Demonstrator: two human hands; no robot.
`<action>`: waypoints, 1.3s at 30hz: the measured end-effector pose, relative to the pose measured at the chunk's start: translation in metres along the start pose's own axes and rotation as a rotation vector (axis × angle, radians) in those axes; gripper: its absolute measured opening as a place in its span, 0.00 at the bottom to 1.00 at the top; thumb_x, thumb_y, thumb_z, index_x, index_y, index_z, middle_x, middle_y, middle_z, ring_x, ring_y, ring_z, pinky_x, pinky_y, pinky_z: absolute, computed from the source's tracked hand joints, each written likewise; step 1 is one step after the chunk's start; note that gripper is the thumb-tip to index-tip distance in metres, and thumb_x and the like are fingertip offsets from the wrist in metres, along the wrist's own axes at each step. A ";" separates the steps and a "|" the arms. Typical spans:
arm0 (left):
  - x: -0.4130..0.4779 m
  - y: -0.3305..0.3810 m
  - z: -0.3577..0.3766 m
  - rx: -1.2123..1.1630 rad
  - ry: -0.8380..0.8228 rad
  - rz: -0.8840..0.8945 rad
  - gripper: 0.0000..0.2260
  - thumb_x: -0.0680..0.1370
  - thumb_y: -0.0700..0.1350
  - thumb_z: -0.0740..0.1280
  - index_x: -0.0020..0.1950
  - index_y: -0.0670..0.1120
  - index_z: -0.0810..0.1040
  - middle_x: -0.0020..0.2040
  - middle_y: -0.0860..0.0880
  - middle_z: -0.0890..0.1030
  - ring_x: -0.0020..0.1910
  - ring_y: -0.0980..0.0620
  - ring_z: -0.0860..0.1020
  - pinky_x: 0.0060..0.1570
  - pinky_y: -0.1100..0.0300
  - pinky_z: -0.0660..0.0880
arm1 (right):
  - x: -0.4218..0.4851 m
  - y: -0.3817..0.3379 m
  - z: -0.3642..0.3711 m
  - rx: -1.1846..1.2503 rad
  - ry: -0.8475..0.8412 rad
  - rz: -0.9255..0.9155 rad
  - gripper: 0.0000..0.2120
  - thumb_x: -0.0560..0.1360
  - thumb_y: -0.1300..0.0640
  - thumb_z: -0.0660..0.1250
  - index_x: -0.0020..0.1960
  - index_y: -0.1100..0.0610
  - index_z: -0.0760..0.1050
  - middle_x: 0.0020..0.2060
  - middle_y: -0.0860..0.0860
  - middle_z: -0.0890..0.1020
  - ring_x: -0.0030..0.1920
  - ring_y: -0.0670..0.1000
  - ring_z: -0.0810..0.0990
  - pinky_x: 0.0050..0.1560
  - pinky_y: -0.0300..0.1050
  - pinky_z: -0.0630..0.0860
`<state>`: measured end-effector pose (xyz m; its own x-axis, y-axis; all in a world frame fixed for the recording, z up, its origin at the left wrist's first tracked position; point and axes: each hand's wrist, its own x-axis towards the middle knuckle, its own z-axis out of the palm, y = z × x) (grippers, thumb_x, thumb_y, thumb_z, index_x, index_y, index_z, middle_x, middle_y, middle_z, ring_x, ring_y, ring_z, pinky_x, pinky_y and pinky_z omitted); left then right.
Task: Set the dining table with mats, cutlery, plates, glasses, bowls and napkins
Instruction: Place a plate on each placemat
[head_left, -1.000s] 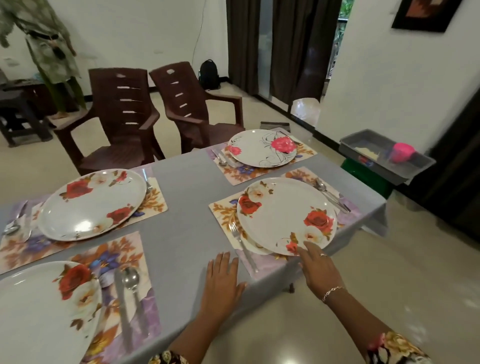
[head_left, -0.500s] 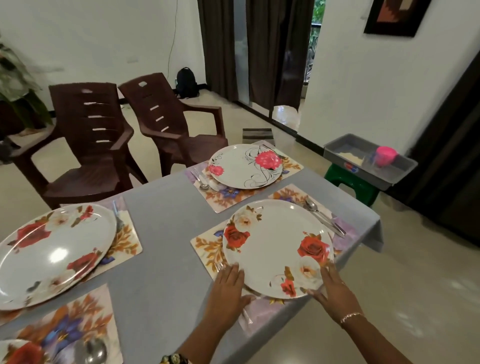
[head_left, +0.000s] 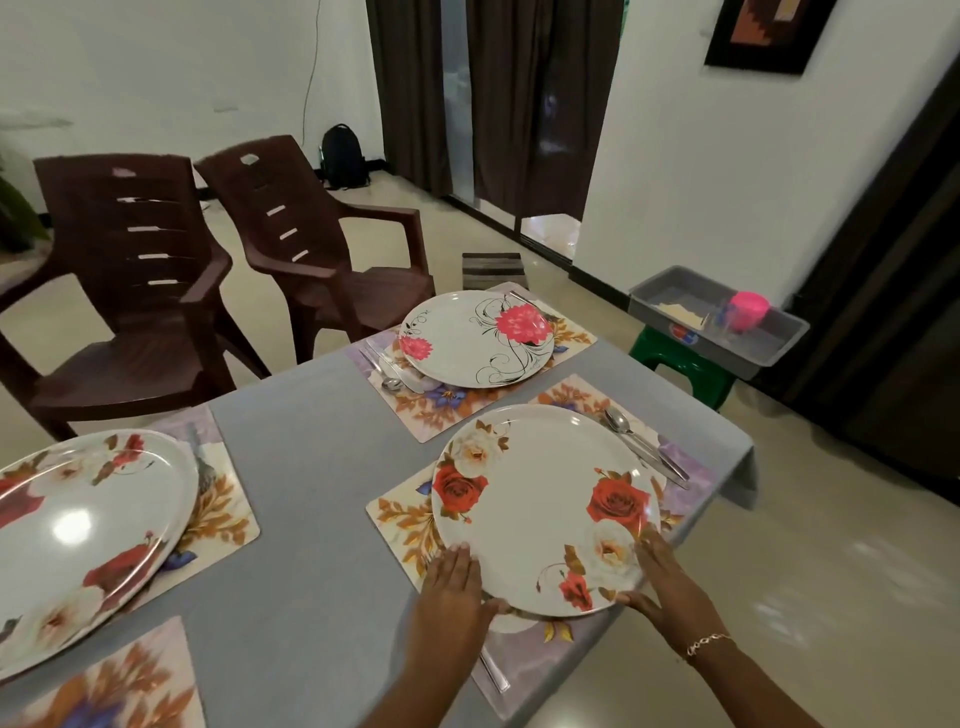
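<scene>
Rose-printed round white plate lies on the near floral placemat, with a hand at each side of its rim.

The left hand and right hand both lie spread, fingers straight, thumbs against the near rim; neither clearly pinches it. The plate sits close to the edge of the grey-clothed table, and the mat seems to reach that edge. A nudge towards the person could tip the plate onto the glossy tiled floor, or drag the mat along and knock off the steel cutlery piece below the left wrist. A spoon and knife lie just beside the plate's far side. Further back are a pink-flowered plate, two brown plastic armchairs, dark curtains and a grey tray on a green stool.
</scene>
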<state>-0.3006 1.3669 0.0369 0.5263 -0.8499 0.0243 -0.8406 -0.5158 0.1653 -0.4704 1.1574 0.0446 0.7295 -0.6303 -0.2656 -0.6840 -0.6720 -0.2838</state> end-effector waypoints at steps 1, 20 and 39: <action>0.001 0.001 -0.004 0.007 -0.013 -0.012 0.23 0.66 0.63 0.68 0.43 0.44 0.86 0.47 0.48 0.85 0.47 0.51 0.84 0.50 0.58 0.76 | 0.001 0.000 -0.001 0.000 -0.006 0.004 0.71 0.42 0.18 0.24 0.75 0.56 0.52 0.76 0.53 0.44 0.76 0.51 0.49 0.69 0.44 0.63; 0.065 0.068 0.012 -0.012 -0.140 0.033 0.26 0.64 0.60 0.75 0.53 0.43 0.83 0.58 0.43 0.81 0.54 0.44 0.81 0.54 0.50 0.75 | 0.069 0.043 -0.051 -0.064 0.189 -0.083 0.25 0.77 0.56 0.62 0.72 0.54 0.60 0.74 0.52 0.58 0.71 0.52 0.63 0.67 0.46 0.67; 0.144 0.162 0.010 0.085 -0.212 -0.272 0.32 0.79 0.62 0.51 0.77 0.48 0.49 0.78 0.47 0.49 0.77 0.45 0.48 0.74 0.52 0.42 | 0.161 0.113 -0.053 -0.432 0.129 -0.641 0.32 0.52 0.48 0.80 0.55 0.55 0.81 0.53 0.52 0.83 0.52 0.53 0.83 0.53 0.48 0.76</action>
<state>-0.3619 1.1598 0.0572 0.7018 -0.6789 -0.2159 -0.6854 -0.7260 0.0552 -0.4302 0.9596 0.0189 0.9944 -0.0905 -0.0546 -0.0882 -0.9951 0.0446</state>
